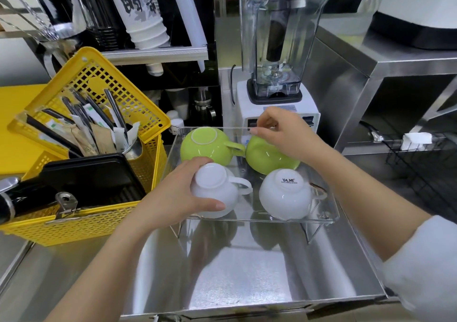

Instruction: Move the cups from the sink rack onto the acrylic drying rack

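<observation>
The left hand (178, 193) grips an upturned white cup (215, 190) on the acrylic drying rack (331, 212); the right hand (284, 133) clasps a tilted green cup (269, 158). Letting go carelessly could knock handles together.

Café kitchen: steel counter (222, 272), blender (277, 49), paper-cup stacks (146, 22).

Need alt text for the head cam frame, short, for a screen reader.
Four cups sit upside down on a clear acrylic drying rack on a steel counter: two green at the back, two white in front. The left hand grips the front-left white cup; the right hand rests over the back-right green cup. A yellow plastic basket of utensils stands to the left.
</observation>
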